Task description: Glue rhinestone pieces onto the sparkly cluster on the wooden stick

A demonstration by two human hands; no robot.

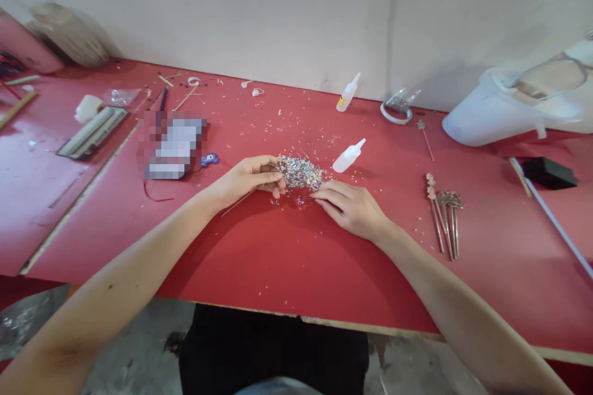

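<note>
A pile of small glittering multicoloured pieces [303, 173] lies on the red table [269, 253]. At the pile's left edge, my left hand [252, 179] is closed around a thin metal hairpin [238, 202], whose stem points down and to the left. My right hand [349, 205] touches the right front edge of the pile, its fingers pinched on a thin tool [308, 198] too small to make out well. Behind the right hand a white glue bottle [348, 157] leans on the table. Farther back stands another glue bottle [347, 94] with a yellow label.
Several finished hairpins [447, 216] lie on the right, near a white bucket [491, 108] and a black block [549, 173]. To the left are a blurred phone [173, 148], a blue trinket [210, 160] and a long packet [92, 133]. A wall borders the back.
</note>
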